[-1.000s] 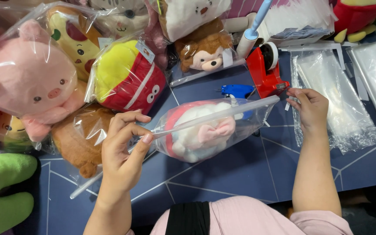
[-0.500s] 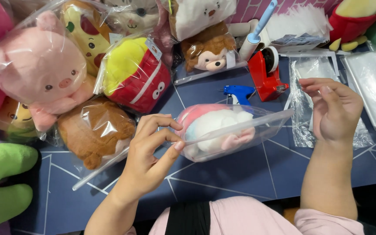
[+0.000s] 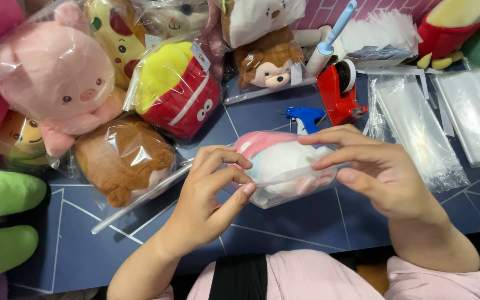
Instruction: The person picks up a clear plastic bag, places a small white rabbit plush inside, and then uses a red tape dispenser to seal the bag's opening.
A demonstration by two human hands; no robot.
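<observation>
Between both hands, above the dark blue table (image 3: 306, 222), sits the bagged pink-and-white plush (image 3: 281, 166). The right hand (image 3: 384, 172), well apart half a second ago, has come back onto the clear bag, fingers pressed along its top edge, while the left hand (image 3: 209, 194) pinches the same flap; the opening looks folded over now, seemingly being closed. A red tape dispenser (image 3: 337, 91) stands just behind.

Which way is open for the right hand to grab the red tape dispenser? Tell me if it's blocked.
Probably yes: the red tape dispenser stands uncovered just beyond the right hand, bare mat between, though the fingers now pinch the bagged plush.
</observation>
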